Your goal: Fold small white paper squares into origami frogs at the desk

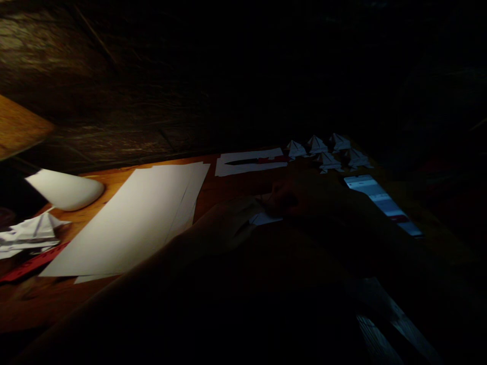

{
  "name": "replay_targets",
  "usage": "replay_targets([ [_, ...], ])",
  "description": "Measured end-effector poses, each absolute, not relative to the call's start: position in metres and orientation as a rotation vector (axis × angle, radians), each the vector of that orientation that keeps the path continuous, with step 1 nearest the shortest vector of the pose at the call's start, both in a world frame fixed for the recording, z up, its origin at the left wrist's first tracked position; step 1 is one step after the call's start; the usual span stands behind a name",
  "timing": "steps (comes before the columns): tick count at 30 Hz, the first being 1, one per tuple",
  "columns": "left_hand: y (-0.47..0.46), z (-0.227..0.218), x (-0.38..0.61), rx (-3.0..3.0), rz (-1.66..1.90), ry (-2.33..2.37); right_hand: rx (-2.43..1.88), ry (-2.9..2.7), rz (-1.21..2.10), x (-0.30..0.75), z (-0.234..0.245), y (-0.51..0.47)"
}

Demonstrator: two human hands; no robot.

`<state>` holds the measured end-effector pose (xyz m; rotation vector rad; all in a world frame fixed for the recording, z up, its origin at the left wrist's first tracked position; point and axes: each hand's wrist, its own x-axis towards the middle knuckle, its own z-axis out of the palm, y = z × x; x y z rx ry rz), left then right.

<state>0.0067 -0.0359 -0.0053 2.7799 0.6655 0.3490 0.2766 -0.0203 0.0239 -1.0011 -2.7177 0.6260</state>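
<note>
In the dim middle of the table, a small piece of white folded paper [266,219] shows between my two hands. My left hand [238,215] reaches in from the lower left, its fingers closed on the paper's left side. From the right my right hand [299,197] meets it, fingers curled and pressed together at the paper's upper edge. Deep shadow hides most of the fingertips and much of the paper.
Large white sheets [133,223] lie left of my hands. Beyond are smaller sheets [249,169] with a red-handled knife [272,159] on them. Several folded paper figures [329,161] and a lit phone [380,203] are right. A white lamp-like object [68,190], crumpled paper [32,233] and red ruler-like strip [34,262] are left.
</note>
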Motion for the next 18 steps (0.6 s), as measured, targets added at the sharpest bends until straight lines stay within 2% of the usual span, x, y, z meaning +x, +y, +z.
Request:
replay_targets([
  [18, -0.0350, -0.0060, 0.0061, 2.769, 0.311, 0.675, -0.927, -2.723, 0.604, 0.2745, 0.0179, -0.0183],
])
